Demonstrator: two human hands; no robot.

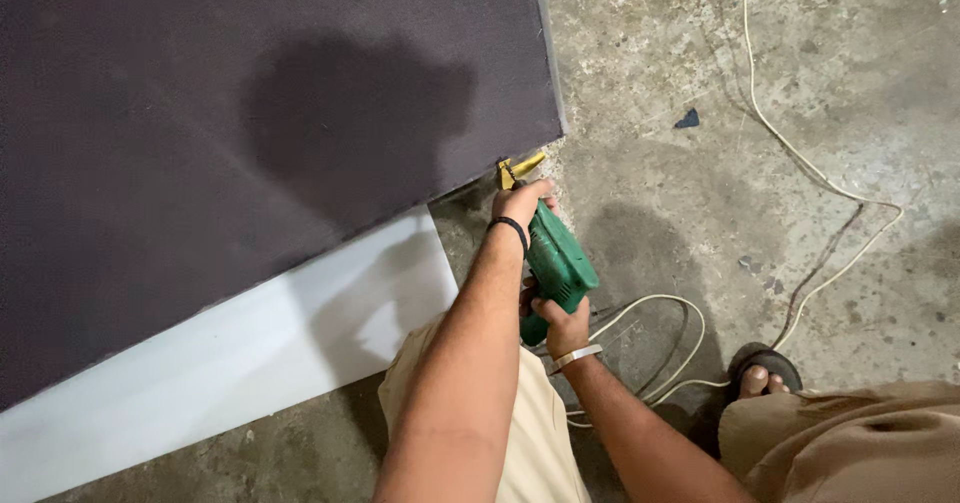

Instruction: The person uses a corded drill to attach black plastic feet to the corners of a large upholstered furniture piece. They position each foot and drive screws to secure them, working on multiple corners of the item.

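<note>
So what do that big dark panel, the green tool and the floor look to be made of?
The dark panel looks fabric-covered: matte, finely woven, over a smooth white edge. The green tool seems moulded plastic with a slight sheen and a yellowish metal front piece. The floor looks like bare, stained, pitted concrete.

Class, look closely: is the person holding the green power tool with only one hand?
No: the left hand grips the green power tool near its front and the right hand holds its rear.

no packages, no labels, no signs, no screens anywhere in view
</note>
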